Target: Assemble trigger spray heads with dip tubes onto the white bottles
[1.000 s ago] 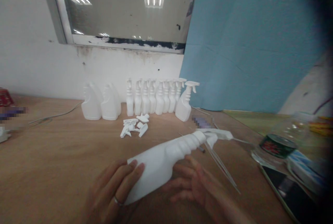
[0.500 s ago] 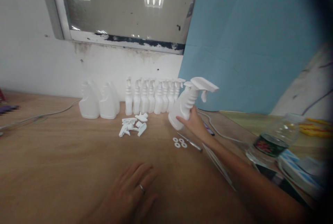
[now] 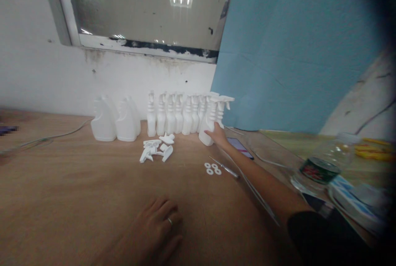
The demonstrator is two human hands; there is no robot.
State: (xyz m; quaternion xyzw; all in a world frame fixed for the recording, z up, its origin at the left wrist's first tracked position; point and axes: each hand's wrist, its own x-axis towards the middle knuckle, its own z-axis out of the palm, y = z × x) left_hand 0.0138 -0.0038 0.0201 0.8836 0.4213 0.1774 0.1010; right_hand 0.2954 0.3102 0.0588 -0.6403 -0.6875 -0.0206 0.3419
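At the right end of a row of white spray bottles (image 3: pixel 170 121), my right hand (image 3: pixel 219 135) is closed around the body of a white spray bottle (image 3: pixel 205 132). That bottle stands nearly upright, close against its neighbours; the overlap hides which spray head is its own. My left hand (image 3: pixel 159 225) lies on the table at the front, holding nothing, its fingers loosely bent and slightly apart. Beyond it lies a small pile of white trigger spray heads (image 3: pixel 156 148). Several flat white washers (image 3: pixel 213 169) sit beside a thin pointed metal tool (image 3: pixel 225 168) below my right forearm.
Bottles without spray heads (image 3: pixel 104 125) stand at the left by the wall. A phone (image 3: pixel 240 148) and a pale cable (image 3: pixel 258 200) lie around my right arm. Farther right stands a clear plastic bottle (image 3: pixel 321 167) with a green label. A blue sheet (image 3: pixel 278 60) covers the back right.
My right hand has moved the spray bottle away from me, lowering it from a tilted, raised position to the end of the row. My left hand has barely shifted.
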